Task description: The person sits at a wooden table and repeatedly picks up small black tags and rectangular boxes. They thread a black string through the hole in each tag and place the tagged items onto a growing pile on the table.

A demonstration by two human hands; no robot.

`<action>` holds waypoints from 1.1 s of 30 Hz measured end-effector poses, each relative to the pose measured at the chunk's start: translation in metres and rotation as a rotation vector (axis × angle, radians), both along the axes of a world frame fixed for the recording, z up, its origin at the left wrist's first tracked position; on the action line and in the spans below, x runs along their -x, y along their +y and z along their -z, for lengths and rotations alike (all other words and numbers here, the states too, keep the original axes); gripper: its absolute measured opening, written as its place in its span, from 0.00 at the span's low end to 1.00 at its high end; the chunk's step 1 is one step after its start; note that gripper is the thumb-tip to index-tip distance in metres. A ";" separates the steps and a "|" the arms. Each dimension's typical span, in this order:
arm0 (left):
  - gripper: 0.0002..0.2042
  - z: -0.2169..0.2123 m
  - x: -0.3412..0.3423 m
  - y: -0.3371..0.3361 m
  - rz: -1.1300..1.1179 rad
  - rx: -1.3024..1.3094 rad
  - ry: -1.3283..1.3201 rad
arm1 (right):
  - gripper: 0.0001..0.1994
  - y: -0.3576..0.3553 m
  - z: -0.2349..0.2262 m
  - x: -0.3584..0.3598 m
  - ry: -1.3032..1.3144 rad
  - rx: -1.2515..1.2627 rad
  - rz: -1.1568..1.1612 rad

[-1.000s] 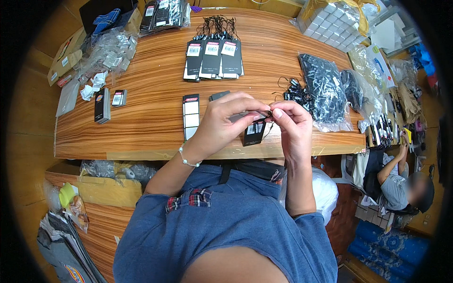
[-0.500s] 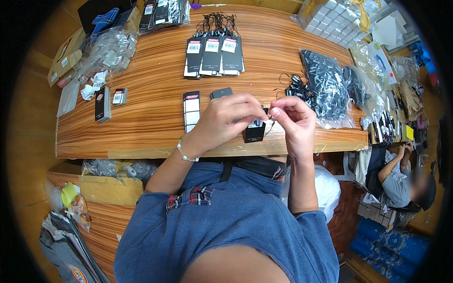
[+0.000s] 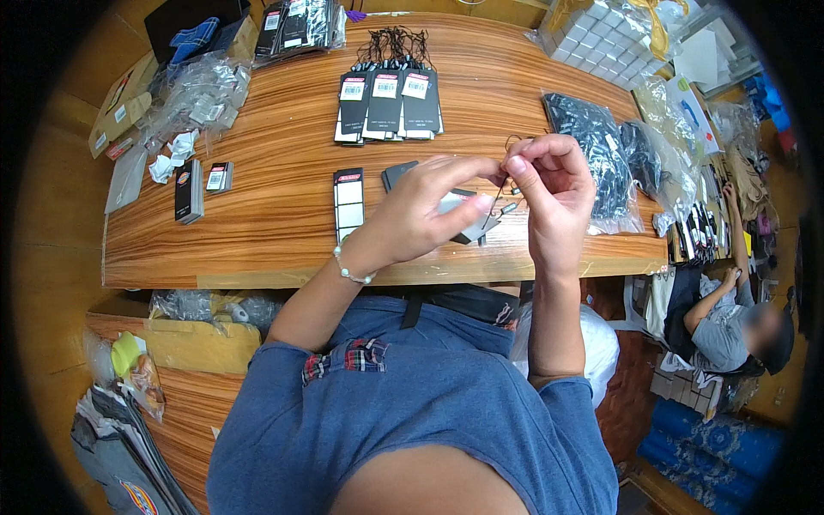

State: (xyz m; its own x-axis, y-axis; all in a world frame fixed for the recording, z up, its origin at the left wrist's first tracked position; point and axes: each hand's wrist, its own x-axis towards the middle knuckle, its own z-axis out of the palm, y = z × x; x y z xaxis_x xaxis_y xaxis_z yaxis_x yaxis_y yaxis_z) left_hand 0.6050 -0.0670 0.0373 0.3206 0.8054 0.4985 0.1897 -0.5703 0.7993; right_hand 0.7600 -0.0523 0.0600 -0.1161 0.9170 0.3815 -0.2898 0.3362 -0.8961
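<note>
My left hand [image 3: 429,206] and my right hand [image 3: 558,184] meet fingertip to fingertip above the table's near edge. Between them a thin black string [image 3: 497,199] is pinched, stretched down to a hang tag [image 3: 457,202]. Tilted under my left fingers, that tag shows a pale grey face and is partly covered. Just behind my left hand lies a dark tag stack [image 3: 396,174]. Left of it is a tag with white panels [image 3: 348,202]. A small loose string end with a silvery tip [image 3: 510,209] shows beside my right hand.
Strung black tags [image 3: 386,103] lie in rows farther back. At right is a clear bag of black strings [image 3: 588,146], with boxes [image 3: 601,39] beyond. Small tag stacks [image 3: 189,193] and crumpled paper [image 3: 172,156] sit left. Another person [image 3: 730,330] works at far right.
Both hands have risen slightly and moved right, drawing the string up. The tag has tilted from its dark face to a pale one. The other person's arm now reaches forward.
</note>
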 end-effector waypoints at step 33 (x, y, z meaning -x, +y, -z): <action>0.30 0.008 -0.039 -0.053 -0.401 -0.452 -0.054 | 0.06 -0.042 -0.048 -0.001 0.000 -0.028 -0.107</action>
State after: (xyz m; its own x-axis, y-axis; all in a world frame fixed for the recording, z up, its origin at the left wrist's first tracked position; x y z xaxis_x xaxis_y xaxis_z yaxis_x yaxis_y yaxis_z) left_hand 0.6439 -0.1202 0.0295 0.0010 0.5625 0.8268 0.4261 -0.7482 0.5086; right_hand 0.7611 -0.0942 0.1082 -0.2124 0.8883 0.4071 -0.3252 0.3286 -0.8867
